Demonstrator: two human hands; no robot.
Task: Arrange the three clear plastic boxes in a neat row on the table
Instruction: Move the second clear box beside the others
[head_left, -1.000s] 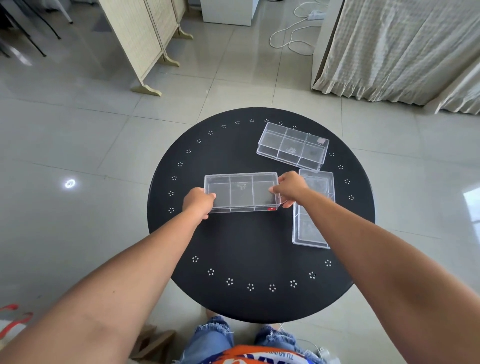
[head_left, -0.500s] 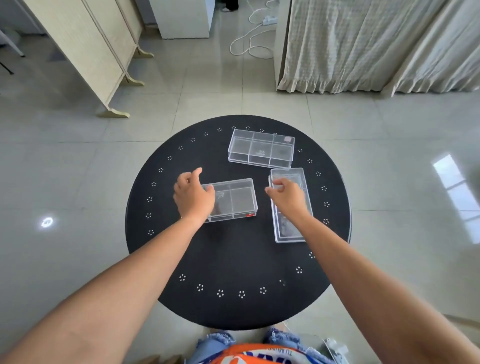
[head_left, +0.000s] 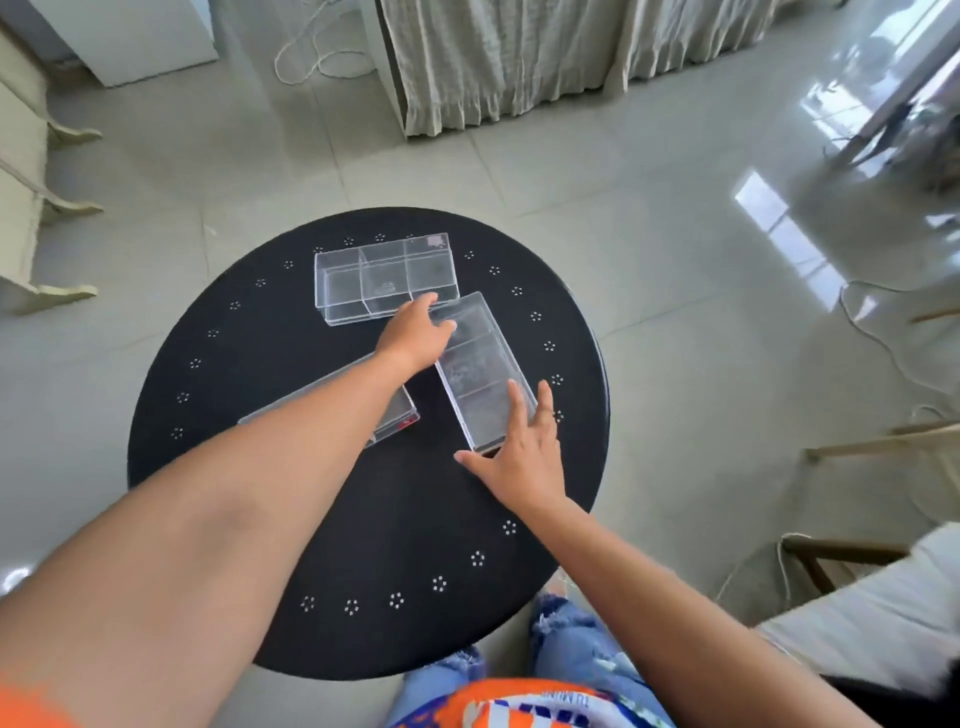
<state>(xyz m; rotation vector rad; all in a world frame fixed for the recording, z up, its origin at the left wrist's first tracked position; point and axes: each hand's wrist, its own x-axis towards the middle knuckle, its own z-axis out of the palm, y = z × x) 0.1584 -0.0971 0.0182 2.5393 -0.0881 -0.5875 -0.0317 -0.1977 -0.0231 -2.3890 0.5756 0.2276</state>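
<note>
At the bottom edge, torn denim knees (head_left: 566, 639) and an orange printed shirt (head_left: 498, 706) are showing, both cut off by the frame. Above them, a round black table (head_left: 363, 545) with a ring of small flower-shaped perforations is filling the middle. The right hand (head_left: 519, 457) is lying flat at the near end of the right-hand clear compartment box (head_left: 483, 374), fingers spread over its near corner and thumb stretched out on the tabletop. The left forearm is crossing over the near-left box (head_left: 395, 415), hiding most of it; only its right end with a red mark is showing clearly. The left hand (head_left: 415, 335) is reaching to the far end of the right-hand box, fingers curling over that end; whether they are gripping it is hard to tell. Just beyond, the far box (head_left: 384, 275) is lying crosswise, its near corner touching or nearly touching the right-hand box. Farther off, beige curtains (head_left: 498, 57) are hanging to the tiled floor (head_left: 649, 208), with a white cord (head_left: 306, 62) looping beside them.
</note>
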